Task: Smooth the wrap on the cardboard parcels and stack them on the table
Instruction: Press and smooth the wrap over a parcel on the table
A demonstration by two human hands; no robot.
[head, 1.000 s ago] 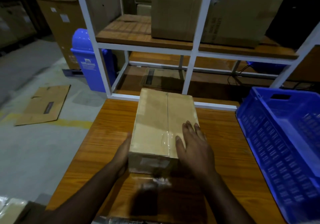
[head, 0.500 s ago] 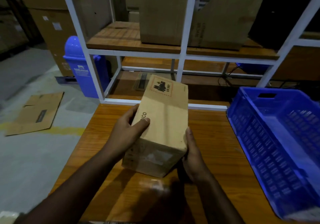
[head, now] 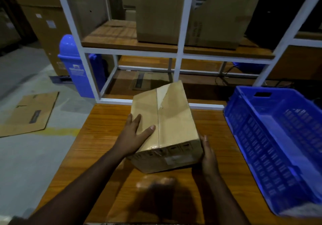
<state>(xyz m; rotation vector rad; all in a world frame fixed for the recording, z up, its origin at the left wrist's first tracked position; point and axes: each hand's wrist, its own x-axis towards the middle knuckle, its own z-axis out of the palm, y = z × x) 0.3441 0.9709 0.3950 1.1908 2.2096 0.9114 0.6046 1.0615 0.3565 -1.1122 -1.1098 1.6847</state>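
A wrapped cardboard parcel (head: 170,125) sits tilted above the wooden table (head: 97,137), its taped seam facing up and its near end lifted. My left hand (head: 134,134) lies flat with straight fingers on the parcel's top left face. My right hand (head: 208,153) presses flat against the parcel's right near side, fingers pointing up. The parcel's underside is hidden.
A blue plastic crate (head: 271,137) stands on the table's right side. A white metal rack (head: 181,54) with large cartons rises behind the table. A blue bin (head: 78,68) and flattened cardboard (head: 27,113) are on the floor at left.
The parcel was lifted off the table and rolled over between both hands; its taped seam faces up again. My left hand moved from the left side onto the top face, my right to the right side.
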